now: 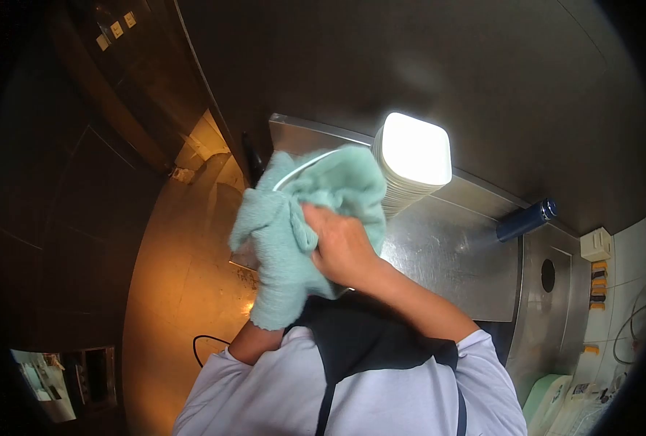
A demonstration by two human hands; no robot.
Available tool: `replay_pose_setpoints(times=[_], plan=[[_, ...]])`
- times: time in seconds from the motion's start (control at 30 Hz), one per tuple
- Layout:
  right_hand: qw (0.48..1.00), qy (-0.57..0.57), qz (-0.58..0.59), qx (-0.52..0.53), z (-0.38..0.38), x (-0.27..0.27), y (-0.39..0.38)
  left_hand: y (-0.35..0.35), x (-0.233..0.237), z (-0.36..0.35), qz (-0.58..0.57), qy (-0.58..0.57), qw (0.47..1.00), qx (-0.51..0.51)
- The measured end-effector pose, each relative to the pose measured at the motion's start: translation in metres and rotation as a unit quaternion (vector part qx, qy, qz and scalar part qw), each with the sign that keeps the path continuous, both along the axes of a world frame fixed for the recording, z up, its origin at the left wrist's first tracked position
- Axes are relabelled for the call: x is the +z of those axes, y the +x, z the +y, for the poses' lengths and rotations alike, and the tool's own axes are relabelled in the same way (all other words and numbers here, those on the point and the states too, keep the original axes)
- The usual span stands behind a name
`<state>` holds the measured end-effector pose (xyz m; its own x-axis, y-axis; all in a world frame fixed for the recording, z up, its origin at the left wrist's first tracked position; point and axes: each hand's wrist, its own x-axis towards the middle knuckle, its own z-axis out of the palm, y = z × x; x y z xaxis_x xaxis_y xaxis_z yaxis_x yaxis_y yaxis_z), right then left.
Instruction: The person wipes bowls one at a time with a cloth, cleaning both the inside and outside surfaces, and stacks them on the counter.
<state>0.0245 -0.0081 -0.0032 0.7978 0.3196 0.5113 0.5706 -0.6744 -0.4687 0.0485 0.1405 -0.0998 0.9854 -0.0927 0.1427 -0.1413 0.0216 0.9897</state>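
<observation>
A light teal towel (275, 240) hangs in front of my chest, bunched around a dish whose thin white rim (301, 171) shows at the top. My right hand (342, 245) is closed on folds of the towel, pressing them against the dish's inside. Cloth covers my left hand entirely; only the left forearm (256, 343) comes out below it, so its fingers are hidden. Just beyond the towel, a tall stack of white square dishes (415, 149) stands on the steel counter (453, 251).
A dark blue cylinder (526, 221) lies at the counter's back right. Further right, a steel surface has a dark round hole (548, 275). A dark wall rises behind the counter. Brown floor (167, 291) stretches along the left. At lower right are a pale green item (544, 400) and clear containers.
</observation>
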Motion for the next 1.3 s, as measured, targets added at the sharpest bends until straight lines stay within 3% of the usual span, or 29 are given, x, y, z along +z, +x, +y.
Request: replay_pose_setpoints(times=[0.03, 0.13, 0.2, 0.3, 0.33, 0.4, 0.5, 0.6, 0.67, 0.7, 0.77, 0.83, 0.93, 1.03, 1.13, 1.23, 1.3], plan=[[0.999, -0.004, 0.035, 0.031, 0.0, -0.002, -0.003, 0.004, -0.002, 0.007, 0.009, -0.009, 1.0, 0.01], [0.979, -0.18, 0.087, 0.032, -0.029, 0.0, -0.01, 0.009, -0.008, 0.028, 0.037, -0.044, 0.998, 0.032], [0.987, -0.152, -0.038, -0.037, -0.055, 0.01, 0.0, 0.009, -0.01, 0.039, 0.048, -0.07, 0.996, 0.038], [0.987, -0.018, 0.025, -0.157, -0.072, 0.031, -0.011, 0.013, -0.011, 0.052, 0.06, -0.099, 0.992, 0.04], [0.978, 0.138, 0.062, -0.144, -0.067, 0.028, -0.013, 0.015, -0.012, 0.057, 0.063, -0.104, 0.992, 0.037], [0.882, 0.437, 0.138, -0.112, -0.051, 0.014, -0.027, 0.018, -0.018, 0.061, 0.073, -0.11, 0.991, 0.019], [0.959, 0.28, 0.039, -0.001, -0.028, -0.017, -0.05, 0.017, -0.035, 0.047, 0.079, -0.096, 0.991, -0.046], [0.977, 0.188, -0.061, 0.075, -0.022, 0.008, -0.039, 0.024, -0.056, 0.014, 0.057, -0.07, 0.99, -0.105], [0.945, 0.307, 0.05, 0.103, -0.025, 0.024, -0.02, 0.027, -0.057, -0.007, 0.035, -0.057, 0.991, -0.119], [0.918, 0.362, 0.105, 0.12, -0.028, 0.029, -0.013, 0.017, -0.036, -0.012, 0.017, -0.06, 0.991, -0.122], [0.867, 0.417, 0.226, 0.149, -0.025, 0.004, 0.003, 0.007, -0.016, -0.02, 0.0, -0.056, 0.991, -0.12], [0.877, 0.419, 0.231, 0.036, -0.012, -0.007, 0.006, 0.003, -0.019, -0.019, -0.002, -0.052, 0.993, -0.103], [0.919, 0.364, 0.155, -0.002, -0.014, -0.029, 0.005, 0.012, -0.027, -0.008, 0.004, -0.038, 0.998, -0.047], [0.978, 0.204, 0.009, -0.039, -0.017, -0.036, -0.026, 0.029, -0.025, 0.008, 0.021, -0.022, 1.0, 0.009], [0.985, 0.076, -0.148, 0.041, -0.023, -0.003, -0.042, 0.034, -0.026, 0.012, 0.027, -0.038, 0.999, 0.006], [0.977, 0.061, -0.163, 0.125, -0.011, 0.013, -0.032, 0.019, -0.028, -0.009, 0.006, -0.047, 0.998, -0.037], [0.982, 0.096, -0.111, 0.12, -0.001, 0.018, -0.018, 0.014, -0.029, -0.017, -0.002, -0.051, 0.997, -0.051]])
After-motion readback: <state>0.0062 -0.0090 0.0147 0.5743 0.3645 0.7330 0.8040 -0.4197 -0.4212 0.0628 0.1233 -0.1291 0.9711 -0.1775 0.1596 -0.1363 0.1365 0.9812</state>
